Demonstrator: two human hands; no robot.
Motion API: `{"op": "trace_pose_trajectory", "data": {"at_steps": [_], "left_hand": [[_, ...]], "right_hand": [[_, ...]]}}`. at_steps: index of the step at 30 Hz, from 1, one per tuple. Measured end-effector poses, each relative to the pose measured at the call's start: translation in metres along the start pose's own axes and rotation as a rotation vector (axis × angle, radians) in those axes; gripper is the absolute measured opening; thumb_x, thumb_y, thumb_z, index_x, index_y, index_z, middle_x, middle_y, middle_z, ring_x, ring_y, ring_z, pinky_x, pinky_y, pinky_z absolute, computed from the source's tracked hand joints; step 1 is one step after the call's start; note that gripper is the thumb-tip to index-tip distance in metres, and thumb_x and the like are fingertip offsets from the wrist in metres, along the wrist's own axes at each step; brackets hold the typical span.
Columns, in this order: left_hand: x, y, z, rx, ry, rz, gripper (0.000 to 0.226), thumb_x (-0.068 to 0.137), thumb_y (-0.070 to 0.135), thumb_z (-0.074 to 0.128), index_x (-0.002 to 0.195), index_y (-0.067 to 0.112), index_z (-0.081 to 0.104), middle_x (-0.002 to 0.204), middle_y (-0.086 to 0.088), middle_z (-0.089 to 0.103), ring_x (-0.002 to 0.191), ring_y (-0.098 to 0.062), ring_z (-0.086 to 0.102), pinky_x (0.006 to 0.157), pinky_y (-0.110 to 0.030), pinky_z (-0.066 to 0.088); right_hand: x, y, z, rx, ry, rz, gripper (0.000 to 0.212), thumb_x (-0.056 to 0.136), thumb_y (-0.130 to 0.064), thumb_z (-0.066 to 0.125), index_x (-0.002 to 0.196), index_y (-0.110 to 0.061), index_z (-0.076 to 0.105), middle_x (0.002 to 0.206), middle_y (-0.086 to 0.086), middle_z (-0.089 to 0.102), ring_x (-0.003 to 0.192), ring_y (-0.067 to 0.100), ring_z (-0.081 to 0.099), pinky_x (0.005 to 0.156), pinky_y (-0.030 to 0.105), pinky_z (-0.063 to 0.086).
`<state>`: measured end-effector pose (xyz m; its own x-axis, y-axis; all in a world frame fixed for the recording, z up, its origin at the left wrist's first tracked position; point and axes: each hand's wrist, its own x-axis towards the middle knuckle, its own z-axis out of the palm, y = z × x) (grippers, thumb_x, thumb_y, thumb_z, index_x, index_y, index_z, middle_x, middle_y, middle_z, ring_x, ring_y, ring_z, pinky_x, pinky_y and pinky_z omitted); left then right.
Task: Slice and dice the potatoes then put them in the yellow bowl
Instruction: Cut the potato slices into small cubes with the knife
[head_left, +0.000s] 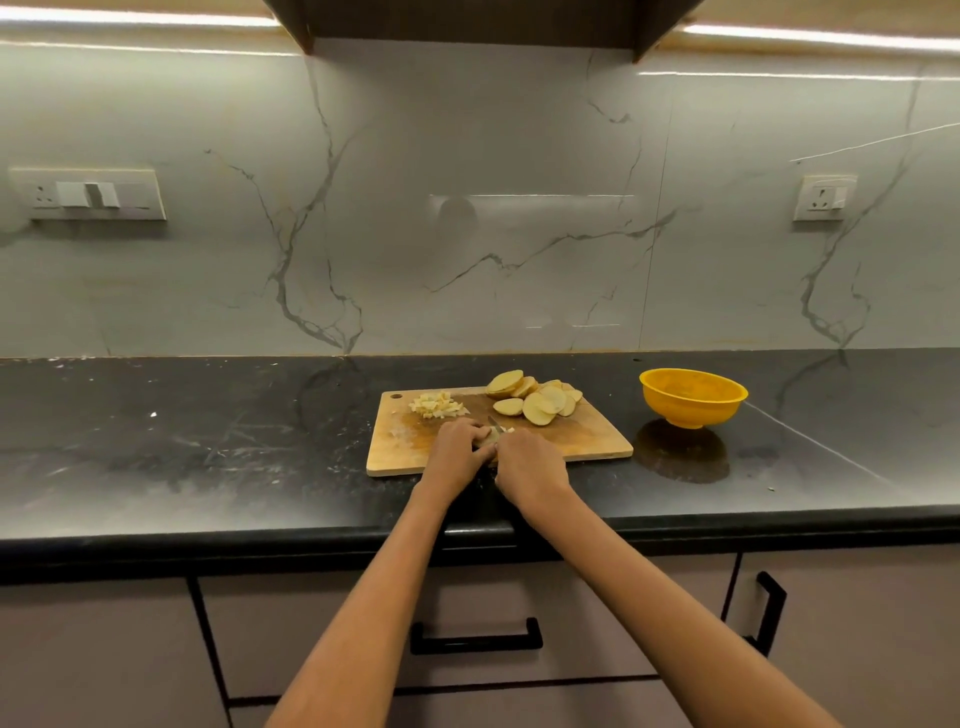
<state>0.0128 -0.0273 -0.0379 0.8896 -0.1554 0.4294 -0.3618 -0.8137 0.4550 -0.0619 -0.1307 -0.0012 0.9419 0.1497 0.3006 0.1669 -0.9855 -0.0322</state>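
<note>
One head-worn camera looks forward and down from above the counter (208, 441). It faces the far wall (467, 208), wide and fairly near.

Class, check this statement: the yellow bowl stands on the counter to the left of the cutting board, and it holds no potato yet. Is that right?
One detail is wrong. In the head view the yellow bowl stands to the right of the cutting board, not the left. It holds no potato yet, as stated.

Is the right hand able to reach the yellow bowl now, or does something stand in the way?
Probably yes. The yellow bowl stands on the counter to the right of the cutting board, with bare counter between it and the right hand. That hand seems to hold a knife, though, so it is busy.
</note>
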Motion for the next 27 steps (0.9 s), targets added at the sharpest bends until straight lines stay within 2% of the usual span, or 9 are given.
{"op": "trace_pose_trajectory", "data": {"at_steps": [3,6,9,11,13,16,19,27], "left_hand": [[-0.001,0.001,0.001,-0.004,0.017,-0.001,0.037,0.089,0.022,0.06,0.12,0.001,0.061,0.129,-0.012,0.057,0.121,-0.024,0.049,0.101,-0.029,0.034],[-0.002,0.001,0.002,-0.007,0.03,-0.007,0.04,0.089,0.024,0.061,0.122,0.002,0.059,0.13,-0.012,0.056,0.121,-0.023,0.048,0.101,-0.029,0.034],[-0.003,0.0,0.004,-0.006,0.04,-0.013,0.041,0.089,0.026,0.061,0.123,0.003,0.059,0.132,-0.011,0.055,0.123,-0.023,0.048,0.101,-0.028,0.033],[-0.005,0.002,0.003,-0.015,0.057,-0.023,0.042,0.089,0.025,0.06,0.125,0.004,0.057,0.133,-0.011,0.054,0.124,-0.022,0.047,0.102,-0.027,0.032],[-0.006,0.002,0.002,-0.043,0.086,-0.041,0.042,0.089,0.023,0.061,0.126,0.002,0.056,0.134,-0.011,0.053,0.125,-0.022,0.046,0.103,-0.026,0.03],[-0.007,0.001,0.001,-0.072,0.093,-0.06,0.041,0.089,0.019,0.06,0.125,0.001,0.055,0.134,-0.012,0.053,0.126,-0.022,0.046,0.105,-0.027,0.03],[-0.008,0.001,0.0,-0.062,0.084,-0.046,0.04,0.09,0.02,0.059,0.125,0.001,0.056,0.133,-0.013,0.054,0.125,-0.022,0.048,0.105,-0.027,0.031],[-0.007,0.001,-0.001,-0.079,0.091,-0.048,0.039,0.09,0.021,0.059,0.123,0.0,0.058,0.132,-0.013,0.055,0.124,-0.023,0.048,0.102,-0.025,0.03]], "right_hand": [[-0.008,0.005,-0.004,-0.042,-0.01,-0.055,0.024,0.097,-0.009,0.046,0.118,-0.005,0.057,0.12,0.013,0.058,0.096,0.024,0.064,0.075,0.029,0.05],[-0.034,0.011,-0.001,-0.075,0.012,-0.074,0.035,0.096,-0.006,0.046,0.13,0.0,0.045,0.126,0.017,0.055,0.095,0.024,0.065,0.077,0.032,0.052],[-0.059,0.015,0.007,-0.094,0.049,-0.035,0.054,0.096,-0.006,0.044,0.145,0.004,0.023,0.11,0.012,0.065,0.091,0.02,0.067,0.075,0.029,0.052],[-0.064,0.02,0.01,-0.039,0.061,0.015,0.057,0.098,-0.012,0.043,0.148,0.001,0.019,0.107,0.008,0.066,0.093,0.019,0.067,0.074,0.028,0.051],[-0.062,0.024,0.007,0.048,0.068,0.064,0.047,0.099,-0.018,0.041,0.143,-0.003,0.029,0.105,0.006,0.066,0.091,0.019,0.066,0.069,0.027,0.048],[-0.049,0.026,0.002,0.211,0.093,0.115,0.026,0.101,-0.025,0.038,0.122,-0.011,0.045,0.101,0.005,0.064,0.089,0.018,0.065,0.063,0.023,0.041],[-0.03,0.022,0.003,0.312,0.077,0.141,0.025,0.101,-0.026,0.041,0.115,-0.01,0.053,0.099,0.005,0.065,0.088,0.016,0.064,0.065,0.023,0.04],[-0.015,0.016,0.005,0.241,0.035,0.127,0.024,0.098,-0.02,0.046,0.115,-0.006,0.056,0.103,0.009,0.066,0.093,0.022,0.064,0.068,0.027,0.042]]}}
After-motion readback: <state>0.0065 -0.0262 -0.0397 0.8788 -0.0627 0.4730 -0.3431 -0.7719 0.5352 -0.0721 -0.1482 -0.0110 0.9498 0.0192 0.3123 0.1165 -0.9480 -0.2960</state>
